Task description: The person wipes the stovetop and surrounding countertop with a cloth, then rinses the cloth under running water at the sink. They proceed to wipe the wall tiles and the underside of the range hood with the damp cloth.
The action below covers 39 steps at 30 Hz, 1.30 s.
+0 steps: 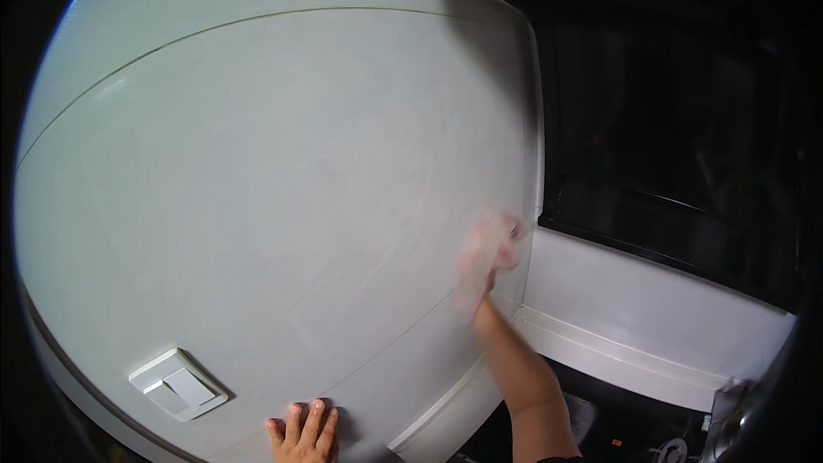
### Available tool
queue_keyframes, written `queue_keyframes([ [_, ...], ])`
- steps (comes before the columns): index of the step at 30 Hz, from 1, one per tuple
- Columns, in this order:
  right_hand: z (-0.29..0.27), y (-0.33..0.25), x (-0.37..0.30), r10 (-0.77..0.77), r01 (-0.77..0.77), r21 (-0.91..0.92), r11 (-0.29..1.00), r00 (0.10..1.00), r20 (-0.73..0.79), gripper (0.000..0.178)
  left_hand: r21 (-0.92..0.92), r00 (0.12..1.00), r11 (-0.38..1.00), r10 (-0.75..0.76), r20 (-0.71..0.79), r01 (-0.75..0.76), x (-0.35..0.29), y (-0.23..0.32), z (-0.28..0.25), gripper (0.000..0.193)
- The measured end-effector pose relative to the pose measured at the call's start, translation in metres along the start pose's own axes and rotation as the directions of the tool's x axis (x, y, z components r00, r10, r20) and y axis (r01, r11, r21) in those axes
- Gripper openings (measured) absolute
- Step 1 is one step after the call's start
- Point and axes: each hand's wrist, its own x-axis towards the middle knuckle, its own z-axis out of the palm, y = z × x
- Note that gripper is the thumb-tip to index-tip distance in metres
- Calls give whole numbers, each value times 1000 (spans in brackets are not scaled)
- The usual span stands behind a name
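Note:
A white wall (274, 189) fills most of the view. My left hand (304, 433) lies flat against the wall at the lower edge, fingers pointing up and holding nothing. My right hand (487, 257) is raised near the wall's right edge beside a dark window (669, 120). It is blurred by motion. Whether it holds anything cannot be made out. A white wall switch (177, 384) sits to the left of my left hand.
A white window sill (634, 326) runs below the dark window on the right. A thin seam line curves across the wall. Dark objects lie low at the bottom right, too dim to identify.

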Motion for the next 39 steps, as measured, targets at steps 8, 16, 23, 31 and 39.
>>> queue_keyframes([
  [8,-66,92,191,425,397,552,-733,901,-84,92,23,999,999,27,36,-28,-5,-8,1,49],
  [16,15,-47,315,264,110,613,-782,950,167,49,144,999,989,31,14,-32,-5,-6,6,50],
  [23,62,-186,199,-187,-249,687,-682,968,165,50,-91,997,994,-51,64,57,-4,1,7,51],
  [31,-3,88,246,198,325,506,-799,937,-288,62,-218,986,975,-17,167,54,-7,-3,5,53],
  [39,32,-4,369,119,111,748,-654,992,-44,49,-256,887,958,4,462,129,-1,-2,-17,66],
])
